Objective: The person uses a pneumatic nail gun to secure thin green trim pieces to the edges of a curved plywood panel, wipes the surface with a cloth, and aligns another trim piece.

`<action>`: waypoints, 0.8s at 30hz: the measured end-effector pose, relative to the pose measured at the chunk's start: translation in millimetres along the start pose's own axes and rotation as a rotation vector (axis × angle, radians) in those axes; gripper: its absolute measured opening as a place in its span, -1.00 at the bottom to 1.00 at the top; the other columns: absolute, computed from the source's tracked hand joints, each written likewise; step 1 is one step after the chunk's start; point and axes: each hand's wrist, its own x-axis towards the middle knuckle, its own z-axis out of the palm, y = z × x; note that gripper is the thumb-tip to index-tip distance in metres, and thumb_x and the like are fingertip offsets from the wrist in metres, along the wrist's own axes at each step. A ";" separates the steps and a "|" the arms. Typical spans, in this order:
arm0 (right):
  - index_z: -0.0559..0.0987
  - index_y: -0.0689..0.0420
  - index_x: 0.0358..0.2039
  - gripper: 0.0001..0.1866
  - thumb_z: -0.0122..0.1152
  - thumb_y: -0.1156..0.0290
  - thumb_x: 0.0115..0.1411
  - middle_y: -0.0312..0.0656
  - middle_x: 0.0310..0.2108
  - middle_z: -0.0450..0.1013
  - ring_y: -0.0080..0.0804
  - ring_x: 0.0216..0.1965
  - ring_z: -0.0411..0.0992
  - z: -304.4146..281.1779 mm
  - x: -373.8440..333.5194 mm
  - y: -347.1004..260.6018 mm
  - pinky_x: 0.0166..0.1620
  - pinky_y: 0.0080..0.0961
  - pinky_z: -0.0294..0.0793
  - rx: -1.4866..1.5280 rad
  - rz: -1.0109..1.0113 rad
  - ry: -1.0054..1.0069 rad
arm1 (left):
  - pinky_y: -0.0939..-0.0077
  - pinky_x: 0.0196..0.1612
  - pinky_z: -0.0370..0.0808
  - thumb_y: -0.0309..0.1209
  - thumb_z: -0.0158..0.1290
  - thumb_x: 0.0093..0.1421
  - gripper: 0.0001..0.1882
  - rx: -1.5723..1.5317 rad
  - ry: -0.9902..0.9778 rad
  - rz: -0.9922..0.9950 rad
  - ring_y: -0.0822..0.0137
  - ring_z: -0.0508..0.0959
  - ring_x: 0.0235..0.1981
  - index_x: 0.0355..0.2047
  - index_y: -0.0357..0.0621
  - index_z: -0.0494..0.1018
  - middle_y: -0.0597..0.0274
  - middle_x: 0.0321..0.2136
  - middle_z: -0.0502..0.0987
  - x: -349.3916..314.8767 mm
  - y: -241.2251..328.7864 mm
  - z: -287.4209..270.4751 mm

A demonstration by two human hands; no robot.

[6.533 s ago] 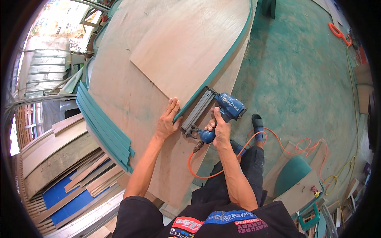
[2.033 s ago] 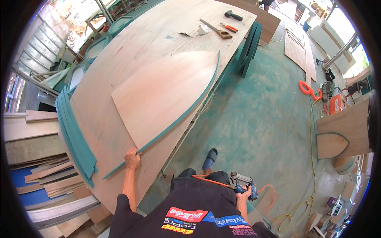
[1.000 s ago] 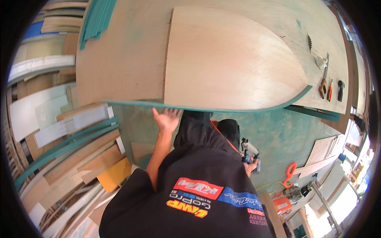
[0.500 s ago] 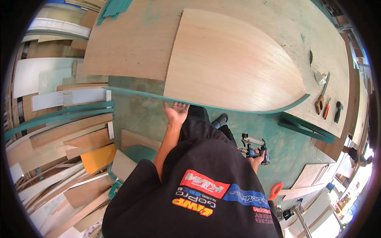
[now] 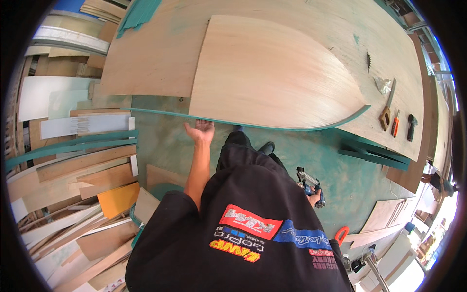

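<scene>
A wooden panel [image 5: 262, 73] with a rounded far-right end lies on the worktable, its near edge overhanging. Along that edge runs a thin green strip [image 5: 287, 129], curving up around the rounded end and reaching left beyond the panel's corner. My left hand [image 5: 199, 130] is palm up at the strip near the panel's left corner, fingers stretched beneath the edge and thumb apart. The fingertips are partly hidden there. Low at my right side, my right hand [image 5: 315, 197] grips a nail gun [image 5: 310, 184] with a long metal magazine; my shirt covers part of the arm.
On the table's right lie a handsaw [image 5: 388, 108], an orange-handled tool [image 5: 395, 124] and a black-handled tool [image 5: 412, 127]. Green strips [image 5: 137, 18] rest at the far left. Stacked boards [image 5: 82, 170] fill the left side. Green legs [image 5: 374, 155] stand under the table's right corner.
My left hand has slid slightly left along the strip, closer to the panel's corner. The nail gun has turned in my right hand and now shows less of its body. The view has shifted.
</scene>
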 end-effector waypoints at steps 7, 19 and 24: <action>0.43 0.17 -0.41 -0.52 -0.07 -0.03 0.37 -0.30 -0.64 0.31 -0.33 -0.53 0.30 -5.0 -6.6 -18.7 -0.24 -0.33 0.44 0.046 -0.019 -0.095 | 0.17 0.47 -0.18 0.37 -0.28 0.25 -0.01 0.085 -0.047 -0.319 0.10 -0.05 0.44 0.36 -0.26 0.03 0.06 0.38 0.02 -47.9 -98.5 -17.1; 0.40 0.13 -0.45 -0.53 -0.08 -0.04 0.36 -0.32 -0.65 0.28 -0.33 -0.51 0.31 -62.0 10.0 -57.6 -0.24 -0.32 0.46 0.135 -0.065 -0.015 | -0.06 0.45 -0.06 0.35 -0.35 0.28 -0.02 0.013 -0.214 -0.635 0.07 -0.14 0.47 0.37 -0.28 -0.01 0.03 0.45 -0.12 -84.8 -198.2 -30.6; 0.40 0.12 -0.46 -0.51 -0.06 -0.08 0.34 -0.33 -0.67 0.28 -0.33 -0.51 0.32 -104.3 22.8 -67.0 -0.09 -0.23 0.47 0.272 -0.014 -0.032 | -0.09 0.44 -0.04 0.30 -0.41 0.31 -0.06 0.017 -0.270 -0.757 0.09 -0.17 0.47 0.40 -0.26 -0.06 0.04 0.45 -0.12 -104.1 -236.7 -28.4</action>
